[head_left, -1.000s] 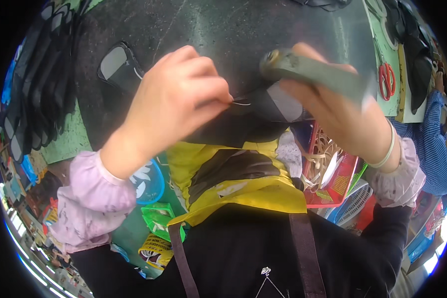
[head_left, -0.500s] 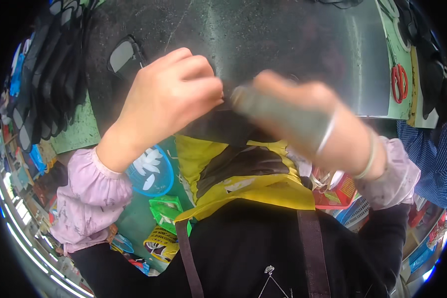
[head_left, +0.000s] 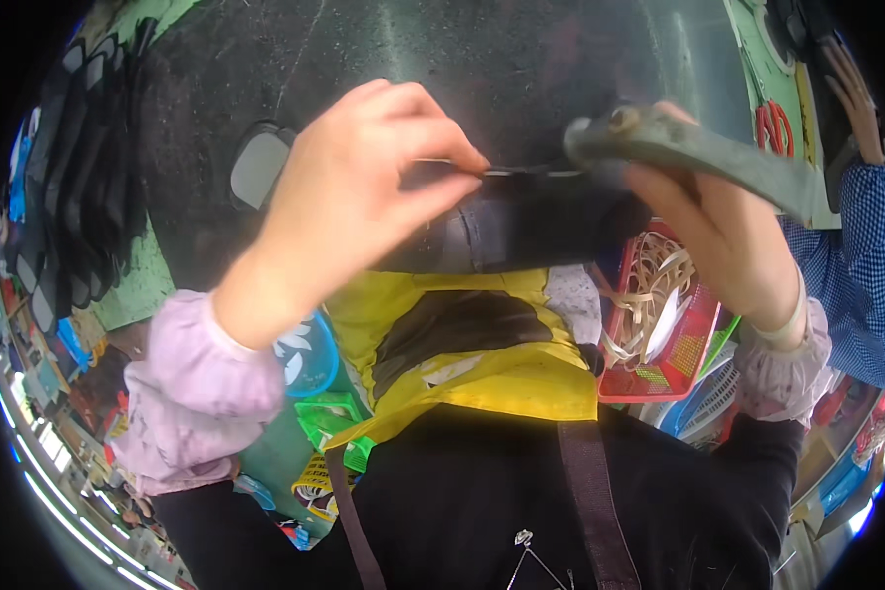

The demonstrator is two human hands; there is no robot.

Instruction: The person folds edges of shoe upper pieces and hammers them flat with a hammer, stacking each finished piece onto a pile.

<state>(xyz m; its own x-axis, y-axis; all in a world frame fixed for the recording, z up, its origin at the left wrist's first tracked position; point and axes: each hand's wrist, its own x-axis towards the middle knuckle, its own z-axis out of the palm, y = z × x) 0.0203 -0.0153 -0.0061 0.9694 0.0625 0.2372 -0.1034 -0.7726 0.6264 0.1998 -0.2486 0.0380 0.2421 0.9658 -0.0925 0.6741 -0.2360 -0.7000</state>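
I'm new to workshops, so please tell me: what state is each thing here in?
Bare left hand: pinching a thin, pale strand
Bare right hand: gripping a grey-green, bar-shaped tool
Tool: aslant, slightly blurred
Red-handled metal scissors: lying down; blade opening unclear
Red plastic basket: uncovered, holding tangled beige strips
Round blue plastic basket: uncovered, holding white pieces

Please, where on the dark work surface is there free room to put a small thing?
The dark work surface looks bare beyond the left hand and right hand, between the black pieces at left and the red-handled scissors. Crowded: the near edge, with a dark workpiece and the grey-green tool.
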